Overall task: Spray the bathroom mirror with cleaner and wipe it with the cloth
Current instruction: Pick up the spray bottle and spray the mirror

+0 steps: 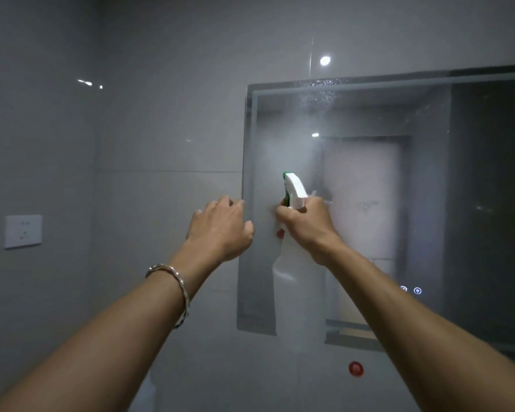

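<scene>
The wall mirror [428, 179] fills the right half of the view, and its upper left part is misted with droplets. My right hand [306, 227] grips the neck of a translucent spray bottle [298, 292] with a white and green trigger head, held close to the glass and pointing at it. My left hand [220, 230] is raised at the mirror's left edge, its fingers loosely curled and touching the frame. It holds nothing. No cloth is in view.
Grey glossy wall tiles [161, 129] surround the mirror. A white wall socket [23, 231] sits at the left. A small red round object [356, 368] shows below the mirror. Two lit touch icons [411, 289] glow on the glass.
</scene>
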`<state>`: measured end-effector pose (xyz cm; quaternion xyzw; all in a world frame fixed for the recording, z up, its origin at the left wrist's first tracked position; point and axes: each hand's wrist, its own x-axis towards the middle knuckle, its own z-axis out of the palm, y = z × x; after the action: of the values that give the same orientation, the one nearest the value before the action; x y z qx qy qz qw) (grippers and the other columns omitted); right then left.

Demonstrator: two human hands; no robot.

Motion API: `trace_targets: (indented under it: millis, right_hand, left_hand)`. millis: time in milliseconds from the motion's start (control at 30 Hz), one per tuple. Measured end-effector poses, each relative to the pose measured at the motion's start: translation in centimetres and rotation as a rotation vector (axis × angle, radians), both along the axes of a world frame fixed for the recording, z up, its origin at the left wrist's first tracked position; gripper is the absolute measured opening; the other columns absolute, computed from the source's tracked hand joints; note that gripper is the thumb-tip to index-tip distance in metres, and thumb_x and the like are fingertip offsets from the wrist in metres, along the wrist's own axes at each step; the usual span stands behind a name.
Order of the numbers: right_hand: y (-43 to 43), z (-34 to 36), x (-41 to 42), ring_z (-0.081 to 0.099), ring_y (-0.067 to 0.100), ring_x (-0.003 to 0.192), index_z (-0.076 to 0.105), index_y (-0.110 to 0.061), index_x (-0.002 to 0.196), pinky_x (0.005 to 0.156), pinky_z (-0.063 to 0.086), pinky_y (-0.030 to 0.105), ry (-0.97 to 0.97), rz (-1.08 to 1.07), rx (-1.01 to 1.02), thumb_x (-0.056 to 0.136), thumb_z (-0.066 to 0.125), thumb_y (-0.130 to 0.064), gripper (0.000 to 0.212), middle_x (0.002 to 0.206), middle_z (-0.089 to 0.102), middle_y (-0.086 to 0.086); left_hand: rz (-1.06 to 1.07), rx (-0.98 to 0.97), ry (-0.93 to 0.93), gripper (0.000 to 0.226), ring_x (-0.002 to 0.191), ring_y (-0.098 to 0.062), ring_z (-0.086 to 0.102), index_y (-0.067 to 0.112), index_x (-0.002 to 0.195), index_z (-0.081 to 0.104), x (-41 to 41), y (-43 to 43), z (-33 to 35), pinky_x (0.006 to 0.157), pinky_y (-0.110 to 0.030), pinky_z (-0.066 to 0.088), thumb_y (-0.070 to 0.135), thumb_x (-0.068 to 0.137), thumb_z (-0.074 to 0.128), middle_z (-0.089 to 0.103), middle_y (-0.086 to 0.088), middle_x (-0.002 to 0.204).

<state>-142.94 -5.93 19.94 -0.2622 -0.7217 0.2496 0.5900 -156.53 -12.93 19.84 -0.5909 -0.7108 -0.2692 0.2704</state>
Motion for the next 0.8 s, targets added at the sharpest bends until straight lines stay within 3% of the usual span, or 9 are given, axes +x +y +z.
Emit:
trace_targets:
  millis: [67, 167, 367, 567, 667, 800]
  right_hand:
    - [0.6, -1.7, -0.4, 0.06, 0.016, 0.047, 0.057, 0.003, 0.074, 0.052, 0.057, 0.042, -0.049, -0.079, 0.014, 0.076, 0.061, -0.01, 0.013, 0.062, 0.057, 0.007]
    - [1.6, -4.4, -0.4, 0.06, 0.013, 0.05, 0.058, -0.002, 0.081, 0.058, 0.058, 0.044, -0.046, -0.114, -0.052, 0.078, 0.062, -0.012, 0.011, 0.067, 0.059, 0.005]
    - [1.5, -10.7, -0.7, 0.06, 0.018, 0.055, 0.061, 0.005, 0.085, 0.05, 0.051, 0.026, -0.148, -0.063, -0.276, 0.076, 0.06, -0.001, 0.011, 0.069, 0.057, 0.006]
    - [2.7, -18.5, -3.5, 0.068, 0.02, 0.057, 0.059, -0.005, 0.082, 0.059, 0.05, 0.033, -0.393, -0.029, -0.391, 0.073, 0.06, -0.005, 0.009, 0.066, 0.057, -0.001]
    - [3.3, -22.6, -6.3, 0.07, 0.023, 0.064, 0.056, 0.0, 0.09, 0.059, 0.048, 0.03, -0.441, 0.01, -0.431, 0.075, 0.059, -0.005, 0.016, 0.07, 0.056, 0.002]
    - [3.9, -28.7, -11.4, 0.068, 0.023, 0.069, 0.056, -0.011, 0.1, 0.067, 0.052, 0.035, -0.476, 0.09, -0.505, 0.077, 0.059, -0.009, 0.023, 0.076, 0.061, 0.003]
  left_hand:
    - [-0.042, -0.028, 0.007, 0.048, 0.123, -0.028, 0.044, 0.015, 0.135, 0.042, 0.1, 0.7, -1.4, 0.098, -0.042, 0.04, 0.039, 0.093, 0.04, 0.045, -0.009, 0.137]
    - [-0.074, -0.061, 0.0, 0.049, 0.123, -0.028, 0.045, 0.016, 0.135, 0.041, -0.2, 1.7, -3.6, 0.097, -0.042, 0.041, 0.04, 0.093, 0.042, 0.046, -0.01, 0.136]
    - [-0.101, -0.214, -0.119, 0.052, 0.127, -0.031, 0.041, 0.017, 0.14, 0.038, -2.0, 3.4, -9.9, 0.097, -0.043, 0.039, 0.039, 0.093, 0.042, 0.043, -0.011, 0.14]
    - [-0.061, -0.379, -0.259, 0.054, 0.129, -0.031, 0.039, 0.017, 0.142, 0.035, -5.8, 4.2, -19.1, 0.1, -0.043, 0.037, 0.037, 0.092, 0.044, 0.039, -0.011, 0.143]
    - [-0.012, -0.448, -0.329, 0.054, 0.129, -0.031, 0.039, 0.016, 0.142, 0.035, -8.3, 4.0, -23.6, 0.102, -0.042, 0.037, 0.035, 0.092, 0.044, 0.039, -0.012, 0.143]
    - [0.064, -0.542, -0.407, 0.053, 0.129, -0.031, 0.038, 0.014, 0.141, 0.035, -12.4, 3.0, -29.2, 0.101, -0.041, 0.039, 0.035, 0.093, 0.043, 0.038, -0.013, 0.143]
